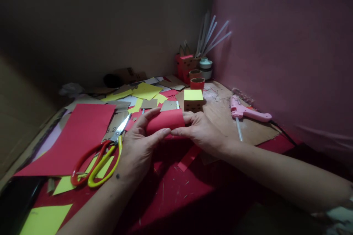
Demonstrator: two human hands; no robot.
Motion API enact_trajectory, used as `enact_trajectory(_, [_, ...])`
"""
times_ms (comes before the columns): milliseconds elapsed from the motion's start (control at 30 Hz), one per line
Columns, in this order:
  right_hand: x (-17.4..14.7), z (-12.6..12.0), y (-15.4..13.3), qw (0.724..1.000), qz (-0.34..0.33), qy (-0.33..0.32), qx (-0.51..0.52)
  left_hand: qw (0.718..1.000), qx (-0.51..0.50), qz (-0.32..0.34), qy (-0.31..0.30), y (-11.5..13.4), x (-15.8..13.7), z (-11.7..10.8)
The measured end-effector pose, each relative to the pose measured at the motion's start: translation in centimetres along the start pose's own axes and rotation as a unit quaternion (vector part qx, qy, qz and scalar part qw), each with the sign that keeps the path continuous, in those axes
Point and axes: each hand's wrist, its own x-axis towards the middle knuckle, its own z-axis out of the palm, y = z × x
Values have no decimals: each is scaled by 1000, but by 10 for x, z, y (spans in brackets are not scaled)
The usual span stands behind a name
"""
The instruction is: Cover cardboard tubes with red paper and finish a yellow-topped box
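Between my two hands is a red paper roll (165, 120), lying sideways just above the table. My left hand (142, 141) wraps its left end, thumb along the front and fingers over the top. At the right end, my right hand (202, 130) pinches the roll, its thumb at the lower edge and some fingertips out of sight behind or inside it. Scissors (117, 134) with one red and one yellow handle lie partly open beside my left wrist. Below the right hand, a red paper strip (189, 158) rests on the dark red tabletop (168, 198).
A pink glue gun (245, 112) sits on a cardboard sheet (220, 106) at the right. A large red sheet (79, 132) lies left, with yellow paper pieces (146, 91) behind. Farther back are a yellow-topped box (193, 95), small red tubes (197, 85), a lidded jar (205, 68) and glue sticks (211, 31).
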Motion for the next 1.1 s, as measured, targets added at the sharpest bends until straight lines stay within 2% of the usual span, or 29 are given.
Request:
enact_trajectory(100, [-1, -3, 1, 1000, 21, -5, -6, 1000, -9, -19, 4, 3, 2, -2])
enact_trajectory(200, [-3, -8, -1, 999, 37, 3, -13, 1000, -16, 1, 16, 6, 3, -2])
enact_trajectory(333, [-4, -13, -3, 1000, 28, 13, 2, 999, -24, -7, 23, 8, 4, -2])
enact_trajectory(533, [-3, -11, -3, 999, 42, 16, -16, 1000, 0, -15, 6, 5, 5, -3])
enact_trajectory(700, [1, -15, 2, 997, 69, 35, 18, 999, -11, -22, -26, 2, 8, -4])
enact_trajectory(767, [0, -15, 3, 997, 68, 39, 4, 999, 14, -23, -28, 1, 7, -3])
enact_trajectory(900, [-3, -12, 5, 997, 43, 30, -55, 994, 105, -15, 24, 0, 6, 0])
enact_trajectory(967, [-3, -12, 6, 997, 36, 23, -60, 991, 131, -9, 30, -1, 6, 0])
enact_trajectory(1100, [-2, -16, 5, 998, 47, 25, -17, 996, 91, -17, 0, 2, 6, -2])
